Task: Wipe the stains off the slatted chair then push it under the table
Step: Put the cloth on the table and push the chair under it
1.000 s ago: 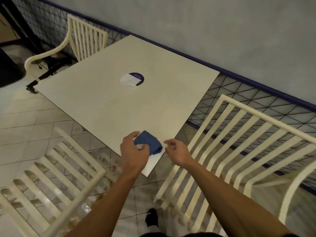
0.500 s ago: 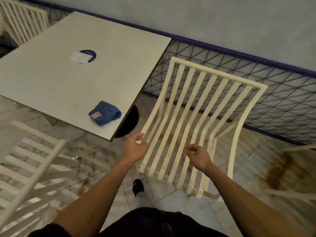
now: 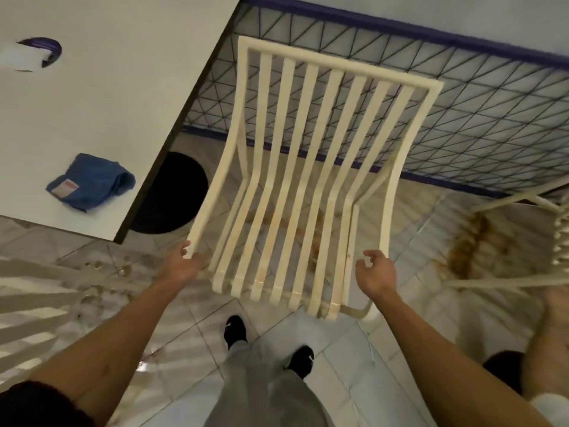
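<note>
Single wide-angle camera, worn on the head, looks steeply down from standing height: slatted chair close at centre, table corner at left, the wearer's shoes on the tiled floor below.

Pale floor tiles, seemingly stained brown, meet a wall with diamond-patterned tiling.

Your left hand hides its fingertips under the rail of the slatted chair; whether your right hand grips is unclear. The table runs off top and left. The label on the blue cloth is unreadable. The left chair and right chair are blurred, cropped
</note>
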Demonstrator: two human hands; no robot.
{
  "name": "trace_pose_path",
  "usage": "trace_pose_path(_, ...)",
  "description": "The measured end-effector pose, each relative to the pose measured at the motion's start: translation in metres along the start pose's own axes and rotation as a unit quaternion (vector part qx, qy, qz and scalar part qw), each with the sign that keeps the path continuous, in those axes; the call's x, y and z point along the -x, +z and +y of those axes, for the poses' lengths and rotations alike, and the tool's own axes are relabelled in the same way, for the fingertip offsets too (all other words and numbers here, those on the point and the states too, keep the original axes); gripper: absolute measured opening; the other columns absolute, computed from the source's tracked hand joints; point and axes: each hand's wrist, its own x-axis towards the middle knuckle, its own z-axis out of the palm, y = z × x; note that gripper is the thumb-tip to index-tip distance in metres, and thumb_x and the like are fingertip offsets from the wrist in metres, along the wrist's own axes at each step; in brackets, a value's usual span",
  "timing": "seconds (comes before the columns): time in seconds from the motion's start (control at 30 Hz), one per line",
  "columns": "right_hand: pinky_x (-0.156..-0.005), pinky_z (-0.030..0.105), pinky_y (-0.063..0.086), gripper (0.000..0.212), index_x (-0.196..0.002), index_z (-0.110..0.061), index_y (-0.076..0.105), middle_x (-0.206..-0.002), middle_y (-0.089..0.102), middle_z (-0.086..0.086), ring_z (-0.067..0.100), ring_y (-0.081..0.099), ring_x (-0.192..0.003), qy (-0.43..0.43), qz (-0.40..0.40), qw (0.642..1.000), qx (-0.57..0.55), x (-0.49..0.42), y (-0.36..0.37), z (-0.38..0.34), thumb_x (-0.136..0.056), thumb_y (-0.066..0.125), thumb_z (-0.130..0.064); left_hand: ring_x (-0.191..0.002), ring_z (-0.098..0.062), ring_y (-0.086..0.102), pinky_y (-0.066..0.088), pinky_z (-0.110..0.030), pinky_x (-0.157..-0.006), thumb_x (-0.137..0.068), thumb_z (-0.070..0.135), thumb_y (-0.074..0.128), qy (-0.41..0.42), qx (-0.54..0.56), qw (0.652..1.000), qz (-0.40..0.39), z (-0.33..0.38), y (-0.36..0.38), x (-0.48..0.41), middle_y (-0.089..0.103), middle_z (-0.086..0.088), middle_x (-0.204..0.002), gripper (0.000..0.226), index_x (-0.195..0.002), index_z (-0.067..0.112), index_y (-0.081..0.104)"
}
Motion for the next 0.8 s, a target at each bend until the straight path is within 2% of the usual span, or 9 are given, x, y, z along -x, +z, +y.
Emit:
trace_pose_path(0.1, -0.105, 0.041, 0.038, 0.046, -0.138, -0.013, 0.044, -0.141, 0.037, 0.017, 0.038, 0.044, -0.125, 0.068, 0.038, 0.997, 0.02, -0.019, 0.009, 0.019, -0.096, 0.053, -0.031, -0.112, -0.031, 0.051, 0.043, -0.036, -0.086, -0.094, 0.018, 0.059, 0.024, -0.057, 0.998, 0.011, -0.004, 0.013, -0.021, 0.049, -0.015, -0.137, 0.054, -0.144, 0.01, 0.039)
trace_pose_path(0.17, -0.108, 0.045, 0.033, 0.053, -0.141, -0.01, 0.036, -0.143, 0.033, 0.019, 0.042, 0.039, -0.128, 0.107, 0.044, 0.993, 0.024, -0.024, 0.018, 0.032, -0.096, 0.054, -0.031, -0.103, -0.029, 0.05, 0.038, -0.034, -0.08, -0.093, 0.014, 0.059, 0.039, -0.101, 0.994, 0.017, -0.006, 0.021, -0.03, 0.052, -0.017, -0.129, 0.049, -0.138, 0.005, 0.043)
trace_pose_path(0.23, -0.109, 0.048, 0.033, 0.057, -0.143, -0.008, 0.029, -0.143, 0.032, 0.02, 0.043, 0.039, -0.126, 0.128, 0.044, 0.991, 0.006, -0.026, 0.029, 0.043, -0.096, 0.055, -0.028, -0.103, -0.029, 0.05, 0.039, -0.035, -0.08, -0.092, 0.014, 0.058, 0.042, -0.133, 0.99, 0.017, -0.01, 0.026, -0.039, 0.054, -0.018, -0.124, 0.049, -0.137, 0.004, 0.042)
trace_pose_path(0.33, -0.105, 0.048, 0.039, 0.062, -0.146, -0.011, 0.021, -0.141, 0.036, 0.02, 0.041, 0.045, -0.123, 0.135, 0.063, 0.989, -0.024, -0.026, 0.042, 0.055, -0.095, 0.057, -0.016, -0.112, -0.04, 0.056, 0.045, -0.042, -0.087, -0.093, 0.01, 0.056, 0.053, -0.218, 0.973, 0.054, -0.016, 0.029, -0.061, 0.058, -0.024, -0.121, 0.038, -0.129, -0.002, 0.05)
trace_pose_path(0.4, -0.1, 0.045, 0.043, 0.06, -0.145, -0.008, 0.024, -0.137, 0.042, 0.021, 0.039, 0.049, -0.12, 0.146, 0.08, 0.986, -0.018, -0.026, 0.046, 0.061, -0.094, 0.057, -0.009, -0.106, -0.043, 0.058, 0.048, -0.045, -0.087, -0.094, 0.013, 0.057, 0.071, -0.282, 0.954, 0.074, -0.019, 0.028, -0.074, 0.062, -0.028, -0.111, 0.027, -0.113, -0.006, 0.058)
trace_pose_path(0.47, -0.092, 0.041, 0.046, 0.05, -0.139, -0.002, 0.034, -0.128, 0.051, 0.022, 0.037, 0.052, -0.115, 0.152, 0.086, 0.985, 0.013, -0.026, 0.043, 0.064, -0.093, 0.055, -0.004, -0.103, -0.044, 0.059, 0.049, -0.044, -0.084, -0.094, 0.015, 0.057, 0.085, -0.321, 0.94, 0.084, -0.021, 0.029, -0.081, 0.063, -0.03, -0.104, 0.025, -0.104, -0.008, 0.06)
trace_pose_path(0.53, -0.087, 0.037, 0.046, 0.042, -0.134, 0.0, 0.041, -0.123, 0.054, 0.022, 0.036, 0.054, -0.112, 0.155, 0.074, 0.985, 0.022, -0.024, 0.04, 0.064, -0.094, 0.054, -0.004, -0.101, -0.045, 0.059, 0.05, -0.045, -0.081, -0.094, 0.013, 0.056, 0.094, -0.333, 0.933, 0.099, -0.022, 0.029, -0.085, 0.062, -0.031, -0.102, 0.022, -0.101, -0.008, 0.059)
trace_pose_path(0.63, -0.09, 0.036, 0.046, 0.042, -0.135, -0.001, 0.042, -0.127, 0.053, 0.02, 0.037, 0.052, -0.118, 0.159, 0.042, 0.986, 0.017, -0.017, 0.042, 0.059, -0.095, 0.054, -0.007, -0.098, -0.05, 0.059, 0.05, -0.048, -0.077, -0.093, 0.007, 0.055, 0.116, -0.339, 0.926, 0.119, -0.017, 0.024, -0.098, 0.06, -0.034, -0.101, 0.02, -0.102, -0.011, 0.055)
trace_pose_path(0.8, -0.085, 0.036, 0.047, 0.042, -0.133, 0.001, 0.042, -0.126, 0.054, 0.02, 0.037, 0.055, -0.114, 0.181, 0.006, 0.984, 0.0, -0.008, 0.064, 0.051, -0.094, 0.054, -0.009, -0.104, -0.053, 0.051, 0.046, -0.052, -0.081, -0.091, 0.002, 0.057, 0.109, -0.352, 0.92, 0.133, 0.005, 0.005, -0.126, 0.058, -0.034, -0.106, 0.022, -0.107, -0.012, 0.056)
